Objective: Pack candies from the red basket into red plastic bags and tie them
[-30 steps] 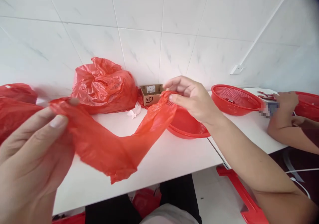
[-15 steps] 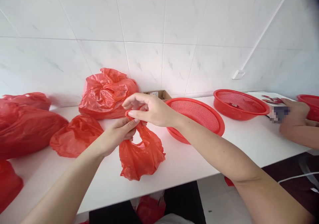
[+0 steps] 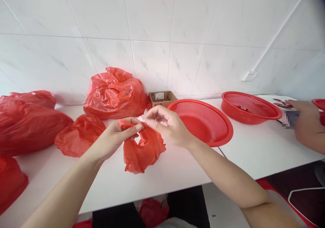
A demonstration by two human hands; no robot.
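Observation:
A small red plastic bag hangs over the white table, its twisted top pinched between the thumb and fingers of my left hand. An opening shows below the pinched part. My right hand is just right of the bag's top, fingers curled and thumb drawn in toward them. Its fingertips are slightly blurred, and a small pale bit shows beside them. I cannot make out what they hold. Behind and to the right of this hand is a red mesh basket.
Full red bags lie to the left: a large one by the wall, a smaller one, and a bulky one. An open cardboard box is behind. A second red basket and another person's arm are at right.
My right hand has come away from the bag's top toward the right. My left hand keeps its pinch on the bag. The camera view has shifted slightly.

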